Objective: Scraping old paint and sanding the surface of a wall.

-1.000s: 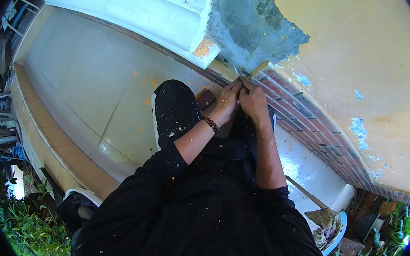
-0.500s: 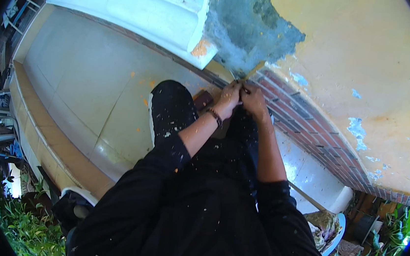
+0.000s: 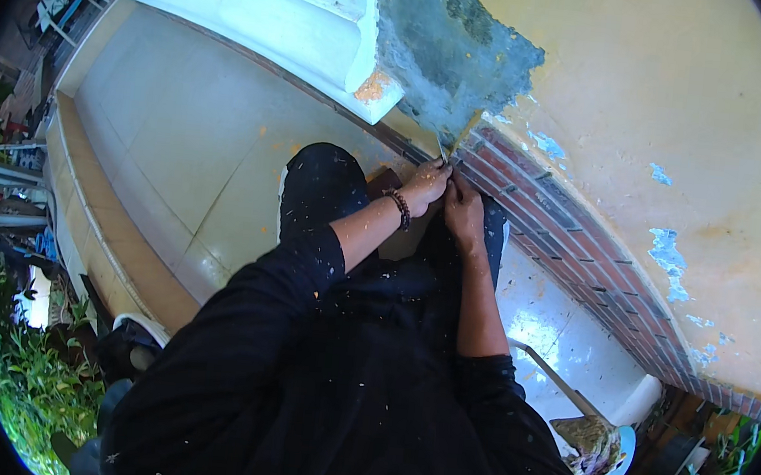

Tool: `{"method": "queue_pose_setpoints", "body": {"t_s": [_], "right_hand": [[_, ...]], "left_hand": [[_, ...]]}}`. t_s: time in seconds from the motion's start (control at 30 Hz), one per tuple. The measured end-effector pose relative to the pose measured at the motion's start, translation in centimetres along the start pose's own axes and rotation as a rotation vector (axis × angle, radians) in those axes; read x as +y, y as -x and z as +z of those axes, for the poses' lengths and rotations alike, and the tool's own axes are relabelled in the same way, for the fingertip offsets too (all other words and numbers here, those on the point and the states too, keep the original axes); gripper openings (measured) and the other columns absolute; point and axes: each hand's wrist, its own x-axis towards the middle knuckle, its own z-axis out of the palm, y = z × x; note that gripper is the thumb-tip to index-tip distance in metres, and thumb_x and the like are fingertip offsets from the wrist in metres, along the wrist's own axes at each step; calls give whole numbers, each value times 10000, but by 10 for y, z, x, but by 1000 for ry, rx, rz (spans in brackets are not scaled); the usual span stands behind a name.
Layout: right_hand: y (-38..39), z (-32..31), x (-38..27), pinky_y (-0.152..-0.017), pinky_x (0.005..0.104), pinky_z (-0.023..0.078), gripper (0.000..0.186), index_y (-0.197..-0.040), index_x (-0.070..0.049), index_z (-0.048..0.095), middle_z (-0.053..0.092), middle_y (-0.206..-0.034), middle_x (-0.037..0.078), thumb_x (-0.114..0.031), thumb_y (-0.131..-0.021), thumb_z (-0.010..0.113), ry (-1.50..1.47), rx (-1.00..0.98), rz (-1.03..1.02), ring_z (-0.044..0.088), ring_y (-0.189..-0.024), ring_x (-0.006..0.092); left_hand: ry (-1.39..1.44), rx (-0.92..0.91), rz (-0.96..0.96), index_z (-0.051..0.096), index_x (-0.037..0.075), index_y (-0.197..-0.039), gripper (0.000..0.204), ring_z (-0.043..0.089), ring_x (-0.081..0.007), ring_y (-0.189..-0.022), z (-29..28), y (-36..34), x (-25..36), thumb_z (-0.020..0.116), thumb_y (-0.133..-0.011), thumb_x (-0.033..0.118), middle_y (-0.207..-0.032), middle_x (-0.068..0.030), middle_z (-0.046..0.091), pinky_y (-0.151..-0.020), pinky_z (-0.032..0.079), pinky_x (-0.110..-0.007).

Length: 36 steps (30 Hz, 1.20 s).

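My left hand (image 3: 425, 188), with a dark beaded bracelet at its wrist, is closed around a thin tool. The tool's slim metal blade (image 3: 443, 148) points up at the lower corner of the grey bare patch (image 3: 457, 57) on the wall. Close beside it, my right hand (image 3: 463, 213) has its fingers curled near the lower end of the tool. What those fingers grip is hidden. Both hands are just in front of the brick-patterned skirting (image 3: 565, 228), above my knees.
A white moulded column base (image 3: 265, 11) stands at the upper left. Peeling yellow wall (image 3: 651, 90) rises on the right. Behind my left wrist lies a reddish-brown block (image 3: 384, 183). Orange flakes dot the pale floor (image 3: 208, 120). A white basin (image 3: 619, 467) holds a stained cloth at lower right.
The view has shifted slightly. My right hand has drawn a little down, away from the tool's tip, while my left hand stays by the same wall corner.
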Motion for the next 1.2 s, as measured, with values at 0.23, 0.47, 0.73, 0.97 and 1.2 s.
{"method": "queue_pose_setpoints", "body": {"t_s": [0.23,0.47,0.73,0.97,1.2], "right_hand": [[-16,-23,-11,-956,485,521,368,-1339,-156,663,678,-1166,273,-264,-1000,573,39,-13,-119,645,-1114,461],[-18,-28,-38,-944,522,517,352,-1312,-171,688,691,-1140,263,-265,-990,582,151,-98,-45,656,-1087,458],[-25,-17,-25,-884,516,556,362,-1334,-173,677,714,-1102,241,-266,-1002,566,181,-89,-123,687,-1019,450],[-38,11,-23,-926,498,543,395,-1386,-212,639,702,-1182,225,-252,-1002,553,180,-92,-180,681,-1072,421],[-51,10,-47,-888,488,554,374,-1357,-185,651,714,-1151,202,-251,-1005,544,227,-189,-114,690,-1045,401]], "left_hand": [[-108,98,-75,644,30,-1185,245,606,-191,-1035,11,-16,20,505,-1068,194,-1147,-121,671,-898,508,-366],[-129,205,50,632,22,-1163,230,597,-177,-1013,16,-13,-7,492,-1081,186,-1099,-116,661,-868,504,-348],[138,453,19,601,8,-1158,221,662,-217,-1003,35,-4,-2,423,-1100,125,-1135,-153,692,-876,533,-334],[315,437,85,569,17,-1214,219,651,-219,-1043,10,-20,-14,421,-1106,137,-1168,-169,706,-947,520,-328],[601,368,76,575,25,-1264,252,624,-164,-1006,3,-5,25,456,-1099,174,-1105,-96,669,-908,519,-315]]}}
